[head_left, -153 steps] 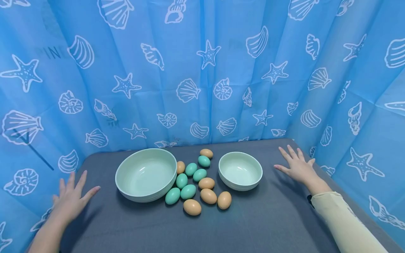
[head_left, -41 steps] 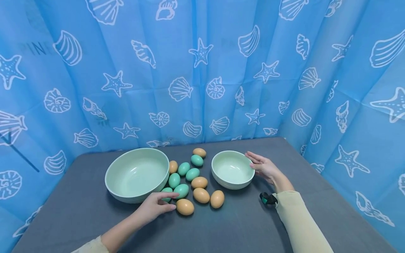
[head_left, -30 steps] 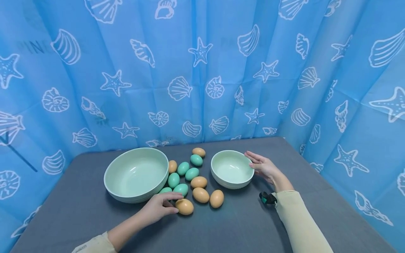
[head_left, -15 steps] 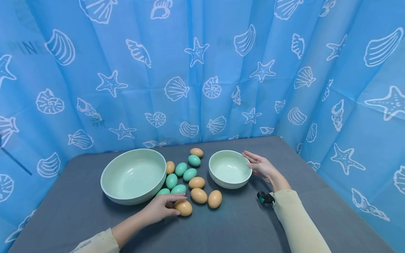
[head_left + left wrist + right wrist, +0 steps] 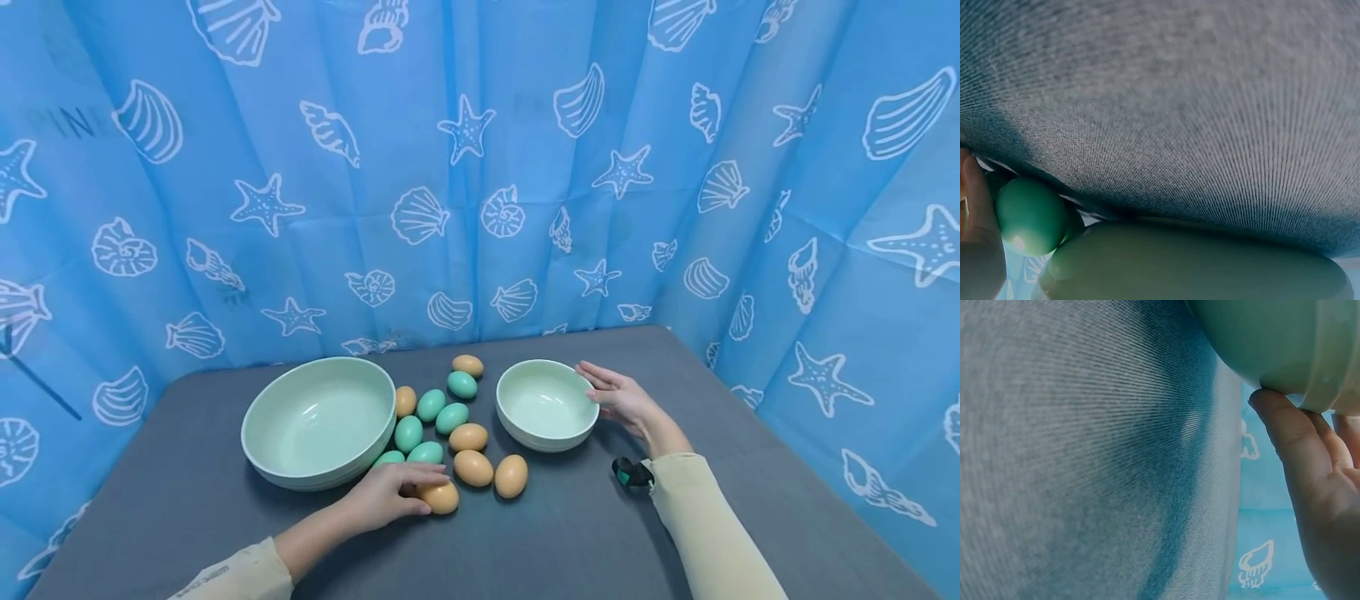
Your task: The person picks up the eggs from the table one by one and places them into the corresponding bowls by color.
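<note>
My left hand (image 5: pixel 382 498) has its thumb and fingers around a brown egg (image 5: pixel 444 499) at the front of the egg cluster; the fingers hide its top and left side. The egg lies on the grey tabletop. My right hand (image 5: pixel 628 402) rests its fairly straight fingers and thumb against the right side of the small pale-green bowl (image 5: pixel 547 442). In the right wrist view the fingertips (image 5: pixel 1267 401) touch the outside of this bowl. Close behind the left hand sits a green egg (image 5: pixel 390 457), partly covered by it. A second green egg (image 5: pixel 426 452) lies just beside that one.
A large pale-green bowl (image 5: pixel 315 479) stands left of the eggs, with nothing in it. Several more green and brown eggs lie between the two bowls, including a brown egg (image 5: pixel 511 477) at the right. A blue shell-print curtain (image 5: pixel 465 275) hangs behind the grey table (image 5: pixel 480 558).
Both hands have come in from the table's sides. The left has moved rightward from beside the front brown egg to around it. The right has stayed at the small bowl for the last second.
</note>
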The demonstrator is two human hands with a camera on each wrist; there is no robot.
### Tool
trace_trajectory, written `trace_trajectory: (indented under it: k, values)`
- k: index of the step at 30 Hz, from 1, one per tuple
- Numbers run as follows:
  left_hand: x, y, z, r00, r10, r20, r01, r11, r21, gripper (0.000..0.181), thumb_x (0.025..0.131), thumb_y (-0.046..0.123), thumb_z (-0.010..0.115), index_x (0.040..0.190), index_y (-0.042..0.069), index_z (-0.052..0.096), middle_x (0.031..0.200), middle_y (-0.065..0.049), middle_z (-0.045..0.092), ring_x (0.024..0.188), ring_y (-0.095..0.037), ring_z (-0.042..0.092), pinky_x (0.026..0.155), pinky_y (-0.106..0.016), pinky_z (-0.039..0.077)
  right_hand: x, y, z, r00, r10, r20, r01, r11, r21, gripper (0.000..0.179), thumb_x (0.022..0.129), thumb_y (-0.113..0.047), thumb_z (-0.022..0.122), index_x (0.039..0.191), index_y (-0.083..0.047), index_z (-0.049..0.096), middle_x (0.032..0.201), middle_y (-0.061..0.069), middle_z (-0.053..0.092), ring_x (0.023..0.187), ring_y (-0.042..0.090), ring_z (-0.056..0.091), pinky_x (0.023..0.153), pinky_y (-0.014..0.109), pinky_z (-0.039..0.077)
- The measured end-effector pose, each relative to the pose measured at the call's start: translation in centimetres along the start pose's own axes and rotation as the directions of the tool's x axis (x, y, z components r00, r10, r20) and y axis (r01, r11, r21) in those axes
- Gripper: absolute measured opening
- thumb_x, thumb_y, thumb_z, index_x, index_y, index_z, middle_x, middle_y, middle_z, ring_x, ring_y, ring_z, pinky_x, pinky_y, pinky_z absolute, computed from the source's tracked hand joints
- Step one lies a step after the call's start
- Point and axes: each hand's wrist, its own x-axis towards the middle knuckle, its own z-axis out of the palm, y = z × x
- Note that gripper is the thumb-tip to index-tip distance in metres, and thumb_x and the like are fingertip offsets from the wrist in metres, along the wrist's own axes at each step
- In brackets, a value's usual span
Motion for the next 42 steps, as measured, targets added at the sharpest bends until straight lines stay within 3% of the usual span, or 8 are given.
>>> trace_trajectory:
  k: [3, 12, 20, 23, 29, 34, 38, 42]
  values:
    - [0.1, 0.1, 0.2, 1.000, 0.008, 0.010, -0.008, 1.000, 0.012, 0.043, 0.090, 0.011, 0.074, 0.132, 0.007, 0.067, 0.141, -0.013, 0.060, 0.132, -0.035, 0.053, 0.097, -0.029, 0.053, -0.1, 0.0, 0.0, 1.000, 0.000, 0.004, 0.000, 1.000, -0.015, 0.064, 0.105, -0.002, 0.045, 0.160, -0.002, 0.011, 0.165, 0.018, 0.013, 0.152, 0.041, 0.014, 0.115, 0.066, 0.027]
    - [0.3, 0.3, 0.5, 1.000, -0.006, -0.005, 0.006, 0.999, -0.041, 0.043, 0.089, 0.008, 0.074, 0.131, 0.004, 0.066, 0.137, -0.018, 0.061, 0.125, -0.038, 0.057, 0.080, -0.026, 0.054, -0.3, -0.4, 0.3, 1.000, 0.008, -0.003, -0.008, 1.000, -0.006, 0.064, 0.106, -0.003, 0.045, 0.161, -0.004, 0.012, 0.165, 0.017, 0.013, 0.152, 0.040, 0.014, 0.115, 0.065, 0.028]
    - [0.5, 0.8, 0.5, 0.998, -0.013, -0.057, 0.014, 1.000, 0.005, 0.044, 0.087, 0.017, 0.077, 0.127, 0.004, 0.069, 0.128, -0.015, 0.068, 0.097, -0.011, 0.062, 0.074, -0.025, 0.051, -0.2, -0.5, 0.2, 1.000, 0.021, -0.017, -0.021, 1.000, 0.011, 0.064, 0.105, -0.003, 0.045, 0.160, -0.004, 0.013, 0.165, 0.016, 0.013, 0.152, 0.039, 0.016, 0.115, 0.065, 0.029]
    - [0.4, 1.0, 0.5, 0.996, -0.021, -0.085, 0.022, 1.000, 0.004, 0.045, 0.086, 0.018, 0.078, 0.128, 0.004, 0.068, 0.127, -0.015, 0.068, 0.097, -0.009, 0.062, 0.075, -0.024, 0.051, -0.2, -0.5, 0.2, 1.000, 0.020, -0.013, -0.020, 1.000, 0.004, 0.064, 0.105, -0.003, 0.046, 0.161, -0.004, 0.013, 0.165, 0.016, 0.013, 0.152, 0.040, 0.015, 0.115, 0.066, 0.028]
    - [0.2, 1.2, 0.6, 0.986, -0.039, -0.163, 0.032, 0.998, -0.045, 0.047, 0.086, 0.014, 0.078, 0.129, -0.001, 0.067, 0.129, -0.016, 0.068, 0.114, -0.021, 0.063, 0.085, -0.024, 0.054, -0.3, -0.4, 0.2, 1.000, 0.021, 0.002, -0.021, 1.000, -0.001, 0.064, 0.106, -0.004, 0.044, 0.161, -0.004, 0.012, 0.165, 0.016, 0.013, 0.152, 0.040, 0.016, 0.114, 0.065, 0.031]
    - [0.0, 1.5, 0.4, 0.981, -0.034, -0.190, 0.019, 0.997, -0.081, 0.047, 0.086, 0.014, 0.078, 0.128, -0.005, 0.066, 0.128, -0.019, 0.067, 0.121, -0.034, 0.061, 0.089, -0.027, 0.055, -0.4, -0.4, 0.1, 1.000, 0.027, 0.003, -0.027, 0.999, -0.020, 0.064, 0.107, -0.005, 0.044, 0.161, -0.005, 0.010, 0.166, 0.015, 0.012, 0.152, 0.041, 0.013, 0.114, 0.066, 0.030]
    - [-0.1, 1.9, 0.1, 0.981, -0.076, -0.177, 0.045, 0.984, -0.172, 0.047, 0.088, 0.012, 0.075, 0.130, -0.007, 0.063, 0.132, -0.023, 0.063, 0.108, -0.030, 0.066, 0.074, -0.028, 0.058, -0.4, -0.4, 0.1, 1.000, 0.023, 0.002, -0.022, 0.999, -0.034, 0.064, 0.107, -0.006, 0.044, 0.161, -0.005, 0.010, 0.166, 0.015, 0.011, 0.153, 0.041, 0.012, 0.115, 0.067, 0.027]
    - [-0.1, 2.3, -0.1, 0.980, -0.128, -0.153, 0.089, 0.967, -0.239, 0.049, 0.090, 0.012, 0.074, 0.134, -0.005, 0.061, 0.137, -0.026, 0.059, 0.099, -0.022, 0.064, 0.061, -0.028, 0.055, -0.3, -0.5, 0.3, 0.999, 0.038, 0.000, -0.038, 0.999, -0.011, 0.063, 0.106, -0.004, 0.043, 0.161, -0.005, 0.011, 0.165, 0.015, 0.012, 0.152, 0.040, 0.014, 0.114, 0.065, 0.030]
